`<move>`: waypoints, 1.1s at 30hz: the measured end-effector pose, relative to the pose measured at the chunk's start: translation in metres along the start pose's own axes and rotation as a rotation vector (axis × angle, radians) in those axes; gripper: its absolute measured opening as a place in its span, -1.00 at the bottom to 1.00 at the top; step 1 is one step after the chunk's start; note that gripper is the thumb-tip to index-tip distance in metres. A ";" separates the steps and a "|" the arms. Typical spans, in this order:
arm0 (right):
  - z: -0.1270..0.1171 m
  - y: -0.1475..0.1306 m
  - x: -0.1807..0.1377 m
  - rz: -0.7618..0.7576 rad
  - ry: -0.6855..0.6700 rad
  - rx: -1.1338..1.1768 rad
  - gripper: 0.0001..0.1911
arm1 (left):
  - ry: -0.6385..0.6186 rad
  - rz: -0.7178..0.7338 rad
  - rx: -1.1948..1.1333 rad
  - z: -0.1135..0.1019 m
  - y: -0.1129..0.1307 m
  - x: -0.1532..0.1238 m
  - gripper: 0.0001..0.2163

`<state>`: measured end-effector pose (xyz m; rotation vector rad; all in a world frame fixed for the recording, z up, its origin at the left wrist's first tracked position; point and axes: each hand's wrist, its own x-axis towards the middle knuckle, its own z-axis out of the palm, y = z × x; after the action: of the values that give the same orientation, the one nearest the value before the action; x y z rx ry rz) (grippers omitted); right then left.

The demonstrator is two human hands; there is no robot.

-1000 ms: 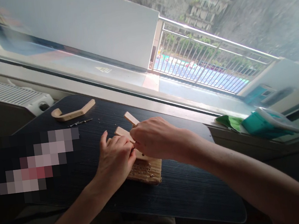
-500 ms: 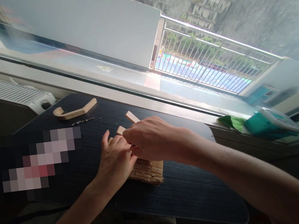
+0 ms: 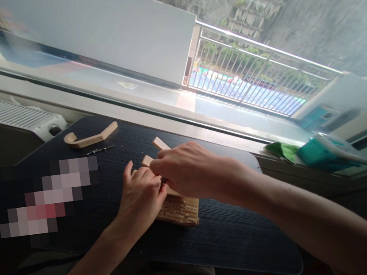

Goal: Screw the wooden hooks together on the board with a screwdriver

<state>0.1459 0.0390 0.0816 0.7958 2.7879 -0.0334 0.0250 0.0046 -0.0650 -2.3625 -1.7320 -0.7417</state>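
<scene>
Atop cardboard, pale blunt-ended wooden piece, both hands curled over it, hold unclear

**Indoor work spot by a large window**

This is a room; whether home, school or office cannot be told. A ribbed white radiator stands under the sill, beside a dark table. A curved wooden piece, thin metal bits and a hole-pocked block make it a small workbench. Outside run a metal railing and brightly coloured ground.
</scene>
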 end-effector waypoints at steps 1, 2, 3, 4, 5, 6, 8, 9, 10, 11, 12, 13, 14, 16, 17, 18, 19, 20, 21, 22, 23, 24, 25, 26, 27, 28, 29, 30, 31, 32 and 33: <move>-0.001 -0.001 0.000 -0.009 0.003 0.001 -0.82 | 0.002 -0.001 0.006 0.001 0.000 0.000 -0.86; 0.000 -0.002 0.000 -0.012 -0.004 0.002 -0.81 | 0.002 -0.002 0.011 0.002 -0.001 0.000 -0.86; 0.001 -0.003 0.000 -0.010 -0.012 0.001 -0.80 | -0.002 -0.004 0.015 0.002 -0.001 0.000 -0.86; 0.002 -0.003 0.001 -0.009 -0.018 0.000 -0.80 | -0.004 -0.005 0.016 0.003 -0.001 0.000 -0.86; 0.005 -0.002 0.002 -0.010 -0.014 -0.001 -0.81 | -0.008 -0.005 0.013 0.003 -0.001 0.000 -0.86; 0.008 -0.001 0.003 -0.009 -0.001 -0.003 -0.81 | -0.011 -0.004 0.009 0.002 -0.001 0.000 -0.87; 0.013 0.002 0.006 0.012 0.022 -0.009 -0.82 | -0.019 -0.003 0.001 0.001 0.000 0.000 -0.87; 0.015 0.004 0.006 0.031 0.028 -0.011 -0.83 | -0.023 -0.003 -0.003 0.000 0.000 0.001 -0.87; 0.015 0.005 0.006 0.057 0.028 -0.013 -0.83 | -0.025 -0.002 -0.007 -0.001 0.000 0.001 -0.88; 0.015 0.006 0.006 0.082 0.023 -0.012 -0.84 | -0.026 -0.001 -0.010 -0.001 0.000 0.001 -0.88; 0.015 0.006 0.005 0.099 0.012 -0.012 -0.86 | -0.023 0.000 -0.014 -0.002 0.000 0.001 -0.89; 0.013 0.007 0.003 0.107 0.002 -0.014 -0.87 | -0.021 0.002 -0.017 -0.002 0.000 0.001 -0.90; 0.011 0.006 0.002 0.106 -0.004 -0.017 -0.88 | -0.018 0.005 -0.018 -0.002 0.000 0.001 -0.90; 0.005 0.005 -0.002 0.081 -0.002 -0.026 -0.87 | -0.009 0.008 -0.016 -0.001 0.000 0.000 -0.89; 0.003 0.004 -0.003 0.059 0.008 -0.025 -0.86 | -0.005 0.008 -0.016 -0.001 0.000 0.000 -0.88; 0.002 0.003 -0.004 0.039 0.022 -0.023 -0.84 | -0.003 0.007 -0.017 -0.001 0.000 0.000 -0.87; 0.002 0.002 -0.005 0.024 0.030 -0.019 -0.84 | -0.003 0.004 -0.021 -0.001 0.000 0.000 -0.87; 0.003 0.002 -0.005 0.014 0.037 -0.016 -0.83 | -0.004 -0.001 -0.027 -0.001 0.000 0.000 -0.86; 0.004 0.002 -0.005 0.008 0.043 -0.016 -0.82 | -0.009 -0.005 -0.034 -0.001 0.000 0.000 -0.87; 0.007 0.002 -0.004 0.008 0.049 -0.019 -0.82 | -0.015 -0.009 -0.042 -0.002 -0.001 0.000 -0.87; 0.009 0.004 -0.003 0.014 0.055 -0.023 -0.83 | -0.021 -0.014 -0.050 -0.002 -0.001 0.000 -0.88; 0.012 0.005 -0.001 0.022 0.060 -0.024 -0.84 | -0.025 -0.017 -0.058 -0.003 -0.002 0.001 -0.89; 0.014 0.007 0.000 0.033 0.060 -0.023 -0.85 | -0.028 -0.017 -0.064 -0.003 -0.002 0.001 -0.89; 0.016 0.009 0.001 0.049 0.053 -0.020 -0.85 | -0.031 -0.015 -0.068 -0.004 -0.002 0.001 -0.90; 0.017 0.011 0.001 0.068 0.039 -0.015 -0.85 | -0.032 -0.012 -0.069 -0.004 -0.002 0.001 -0.90; 0.017 0.012 0.001 0.088 0.023 -0.010 -0.84 | -0.032 -0.010 -0.069 -0.004 -0.002 0.001 -0.91; 0.016 0.014 0.001 0.103 0.008 -0.006 -0.83 | -0.034 -0.009 -0.067 -0.004 -0.002 0.002 -0.91; 0.015 0.015 0.000 0.114 -0.001 -0.004 -0.82 | -0.036 -0.009 -0.065 -0.004 -0.002 0.002 -0.92; 0.013 0.015 -0.001 0.122 -0.005 -0.004 -0.81 | -0.039 -0.009 -0.064 -0.003 -0.002 0.002 -0.93; 0.012 0.015 -0.001 0.127 -0.004 -0.006 -0.80 | -0.040 -0.009 -0.065 -0.003 -0.001 0.002 -0.94; 0.010 0.015 -0.002 0.129 -0.002 -0.008 -0.79 | -0.038 -0.007 -0.065 -0.003 -0.001 0.002 -0.94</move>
<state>0.1578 0.0499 0.0730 0.9707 2.7269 0.0005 0.0234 0.0054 -0.0619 -2.4298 -1.7584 -0.7704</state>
